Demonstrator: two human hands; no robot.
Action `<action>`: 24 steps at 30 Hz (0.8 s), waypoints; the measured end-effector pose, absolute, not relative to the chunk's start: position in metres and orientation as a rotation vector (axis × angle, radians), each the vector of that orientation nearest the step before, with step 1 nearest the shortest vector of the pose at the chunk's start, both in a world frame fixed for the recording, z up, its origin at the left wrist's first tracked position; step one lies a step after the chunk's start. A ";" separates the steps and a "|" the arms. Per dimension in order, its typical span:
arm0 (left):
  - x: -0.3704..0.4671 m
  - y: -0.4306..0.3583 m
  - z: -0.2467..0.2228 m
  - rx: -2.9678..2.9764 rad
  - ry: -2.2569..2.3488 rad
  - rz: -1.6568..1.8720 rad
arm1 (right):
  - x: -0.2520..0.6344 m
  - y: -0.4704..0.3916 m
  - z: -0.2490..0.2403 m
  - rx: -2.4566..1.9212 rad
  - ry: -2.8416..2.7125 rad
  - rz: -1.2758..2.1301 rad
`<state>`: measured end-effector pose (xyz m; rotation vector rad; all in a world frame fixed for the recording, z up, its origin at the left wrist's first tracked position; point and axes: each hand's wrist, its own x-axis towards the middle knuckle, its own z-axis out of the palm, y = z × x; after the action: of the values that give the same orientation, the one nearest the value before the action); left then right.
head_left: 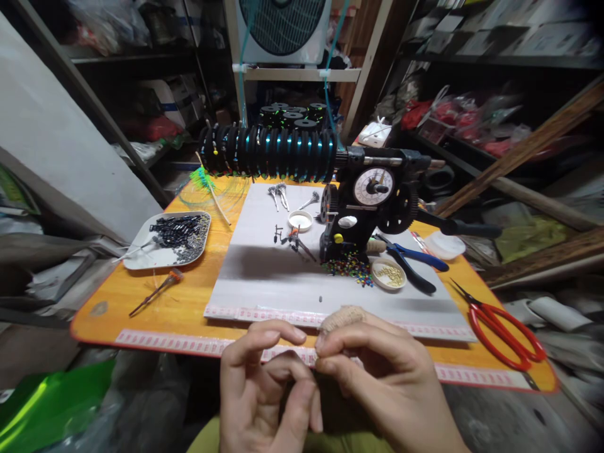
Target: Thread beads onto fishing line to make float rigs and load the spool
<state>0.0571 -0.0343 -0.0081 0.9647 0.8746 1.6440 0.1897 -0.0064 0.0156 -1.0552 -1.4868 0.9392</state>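
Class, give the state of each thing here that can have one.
Right hand: thumb and forefinger pinched
Left hand: fingers curled
Scissors: blades closed or nearly so
Pliers: handles spread
Tray: uncovered, partly filled
Gold-piece dish: uncovered, partly filled
Fan: running or not, unclear

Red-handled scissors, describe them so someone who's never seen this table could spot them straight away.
On the orange-yellow table, find the pale board under the black machine. Just beyond the board's right edge lie the scissors, dark tips angled away from the person. Their big red loop handles set them apart from the blue-and-black-handled pliers on the board.
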 end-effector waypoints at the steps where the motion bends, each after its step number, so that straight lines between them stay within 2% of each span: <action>1: 0.058 -0.035 -0.008 0.957 0.877 1.647 | 0.190 -0.006 0.016 -1.049 -1.490 0.937; 12: 0.055 -0.033 -0.007 0.954 0.907 1.685 | 0.195 -0.009 0.018 -1.019 -1.640 1.055; 24: 0.039 -0.024 -0.019 1.374 0.798 1.744 | 0.190 -0.011 0.027 -1.020 -1.737 1.072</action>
<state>0.0392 -0.0241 -0.0192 1.3737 0.7977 1.7438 0.1901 -0.0110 0.0272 -1.0199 -1.7367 1.0716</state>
